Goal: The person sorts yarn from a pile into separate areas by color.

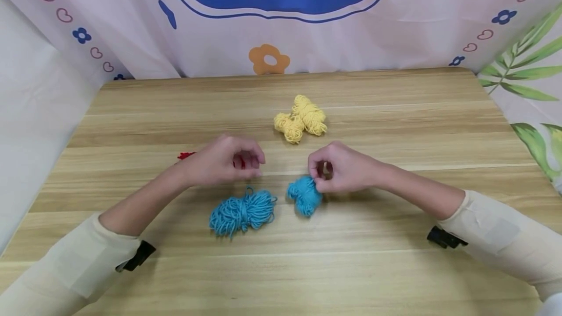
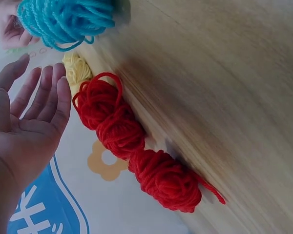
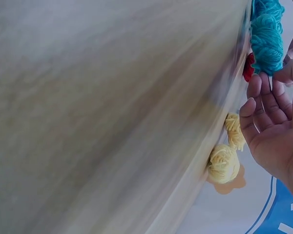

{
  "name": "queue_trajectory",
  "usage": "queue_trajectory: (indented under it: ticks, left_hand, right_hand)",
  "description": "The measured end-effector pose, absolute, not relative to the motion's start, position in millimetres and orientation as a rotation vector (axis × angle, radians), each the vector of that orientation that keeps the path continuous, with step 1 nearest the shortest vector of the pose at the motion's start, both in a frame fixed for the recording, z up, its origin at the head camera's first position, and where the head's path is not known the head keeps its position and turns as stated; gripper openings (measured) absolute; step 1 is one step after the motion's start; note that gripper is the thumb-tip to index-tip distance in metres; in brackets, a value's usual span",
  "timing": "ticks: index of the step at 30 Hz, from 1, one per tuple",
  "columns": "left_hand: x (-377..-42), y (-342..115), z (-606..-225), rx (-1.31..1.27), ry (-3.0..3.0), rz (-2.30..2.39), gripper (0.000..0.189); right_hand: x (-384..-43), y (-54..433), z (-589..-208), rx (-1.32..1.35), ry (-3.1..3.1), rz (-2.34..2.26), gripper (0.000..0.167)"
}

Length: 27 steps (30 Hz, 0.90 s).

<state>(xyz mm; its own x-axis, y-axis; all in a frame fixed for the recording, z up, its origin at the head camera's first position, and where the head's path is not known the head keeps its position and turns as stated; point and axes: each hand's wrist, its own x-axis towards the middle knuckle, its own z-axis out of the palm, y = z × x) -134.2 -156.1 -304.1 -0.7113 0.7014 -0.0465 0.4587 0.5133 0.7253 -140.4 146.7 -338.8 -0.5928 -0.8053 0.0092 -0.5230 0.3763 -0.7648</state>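
My right hand [image 1: 346,168] pinches the edge of a small skein of blue yarn [image 1: 305,197] between thumb and forefinger, close over the table. Left of it lies a larger blue yarn skein [image 1: 242,212], tied around its middle. Above and behind that skein my left hand [image 1: 225,162] hovers with fingers loosely bent and nothing in them. Red yarn [image 2: 163,181] lies beyond the left hand, shown in the left wrist view as bunched lobes with a loose end; in the head view the hand and forearm hide most of it.
Two pale yellow yarn skeins [image 1: 309,115] rest against each other farther back on the wooden table [image 1: 281,277]. A printed cloth [image 1: 210,43] hangs behind the table's far edge. Each forearm wears a light sleeve with a black wrist camera mount [image 1: 137,256].
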Motion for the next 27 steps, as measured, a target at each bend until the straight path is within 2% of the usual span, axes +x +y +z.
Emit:
queue_trajectory:
  ticks: [27]
  left_hand:
    - [-130,-156,-312,0.999,2.245,0.865,0.042]
  right_hand:
    - [-153,162,-336,-1.042,2.405,-1.111,0.017]
